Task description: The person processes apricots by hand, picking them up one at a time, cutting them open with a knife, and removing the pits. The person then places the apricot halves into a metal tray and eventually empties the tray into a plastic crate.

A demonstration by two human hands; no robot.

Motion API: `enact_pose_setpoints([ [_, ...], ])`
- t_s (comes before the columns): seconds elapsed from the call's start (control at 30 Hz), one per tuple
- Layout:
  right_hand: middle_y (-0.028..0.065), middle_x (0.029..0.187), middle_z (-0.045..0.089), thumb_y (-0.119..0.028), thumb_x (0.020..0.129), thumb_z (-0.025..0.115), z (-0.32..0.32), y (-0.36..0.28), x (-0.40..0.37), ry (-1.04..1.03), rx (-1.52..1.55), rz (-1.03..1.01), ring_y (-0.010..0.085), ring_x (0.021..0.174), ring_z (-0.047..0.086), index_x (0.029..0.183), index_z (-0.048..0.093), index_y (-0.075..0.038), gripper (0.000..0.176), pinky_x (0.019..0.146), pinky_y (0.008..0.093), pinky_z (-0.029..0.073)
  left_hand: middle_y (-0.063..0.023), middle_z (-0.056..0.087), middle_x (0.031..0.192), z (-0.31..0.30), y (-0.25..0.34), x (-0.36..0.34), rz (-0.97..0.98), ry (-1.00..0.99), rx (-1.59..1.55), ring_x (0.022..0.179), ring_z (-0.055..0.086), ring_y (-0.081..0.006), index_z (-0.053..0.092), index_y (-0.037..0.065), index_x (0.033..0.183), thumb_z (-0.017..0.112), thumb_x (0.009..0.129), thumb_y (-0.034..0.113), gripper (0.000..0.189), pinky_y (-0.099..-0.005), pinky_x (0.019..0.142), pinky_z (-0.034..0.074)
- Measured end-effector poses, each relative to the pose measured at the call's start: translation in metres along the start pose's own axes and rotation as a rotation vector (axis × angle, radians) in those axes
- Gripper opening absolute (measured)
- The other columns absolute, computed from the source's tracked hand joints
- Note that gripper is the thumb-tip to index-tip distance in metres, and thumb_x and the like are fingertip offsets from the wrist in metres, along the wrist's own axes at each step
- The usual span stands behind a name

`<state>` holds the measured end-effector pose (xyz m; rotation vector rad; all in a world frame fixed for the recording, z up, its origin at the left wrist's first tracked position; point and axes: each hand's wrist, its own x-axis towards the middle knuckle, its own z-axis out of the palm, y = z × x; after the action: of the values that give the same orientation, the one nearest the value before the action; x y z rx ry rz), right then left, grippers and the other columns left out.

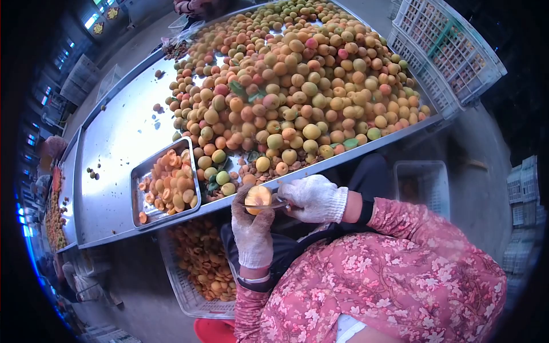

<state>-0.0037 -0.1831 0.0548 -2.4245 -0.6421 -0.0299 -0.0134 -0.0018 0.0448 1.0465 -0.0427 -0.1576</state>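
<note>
My left hand (254,234), in a soiled white glove, grips an apricot (258,197) whose pale orange cut face shows. My right hand (313,198), also gloved, is closed on a knife, and its blade (264,206) lies across the lower part of the fruit. Both hands are just in front of the metal table's edge (143,224). Beyond them whole apricots (286,91) are heaped on the table. To the left of my hands, a metal tray (195,150) holds cut apricot halves (176,182).
Below the table, a white crate (179,288) holds more cut apricots, beside a red object (214,330). An empty-looking bin (422,166) stands at the right. Stacked crates (446,46) rise at the back right. Part of another person (191,7) shows at the top.
</note>
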Motion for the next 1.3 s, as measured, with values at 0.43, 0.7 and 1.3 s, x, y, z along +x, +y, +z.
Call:
enact_pose_setpoints([
  [0.43, 0.0101, 0.074, 0.061, -0.019, 0.076, 0.068, 0.023, 0.016, 0.009, 0.065, -0.035, 0.017, 0.0321, 0.07, 0.065, 0.092, 0.055, -0.01, 0.023, 0.06, 0.0419, 0.051, -0.0109, 0.055, 0.124, 0.007, 0.003, -0.001, -0.008, 0.049, 0.189, 0.111, 0.056, -0.0181, 0.045, -0.003, 0.132, 0.071, 0.086, 0.013, 0.056, -0.0297, 0.095, 0.046],
  [0.7, 0.0104, 0.073, 0.06, -0.02, 0.075, 0.069, 0.028, 0.017, 0.007, 0.178, 0.003, 0.033, 0.033, 0.068, 0.063, 0.092, 0.054, -0.011, 0.025, 0.058, 0.0428, 0.051, -0.0098, 0.057, 0.12, 0.012, 0.013, 0.003, 0.028, 0.035, 0.358, 0.107, 0.057, -0.016, 0.046, -0.002, 0.133, 0.069, 0.089, 0.014, 0.052, -0.0287, 0.091, 0.048],
  [1.3, 0.0109, 0.074, 0.059, -0.015, 0.073, 0.066, 0.036, 0.019, 0.013, 0.32, 0.016, 0.041, 0.0343, 0.071, 0.062, 0.09, 0.055, -0.01, 0.021, 0.061, 0.0431, 0.052, -0.0062, 0.06, 0.11, 0.026, 0.013, 0.004, -0.038, 0.037, 0.048, 0.086, 0.058, -0.0136, 0.045, 0.0, 0.132, 0.066, 0.09, 0.019, 0.051, -0.0225, 0.069, 0.045],
])
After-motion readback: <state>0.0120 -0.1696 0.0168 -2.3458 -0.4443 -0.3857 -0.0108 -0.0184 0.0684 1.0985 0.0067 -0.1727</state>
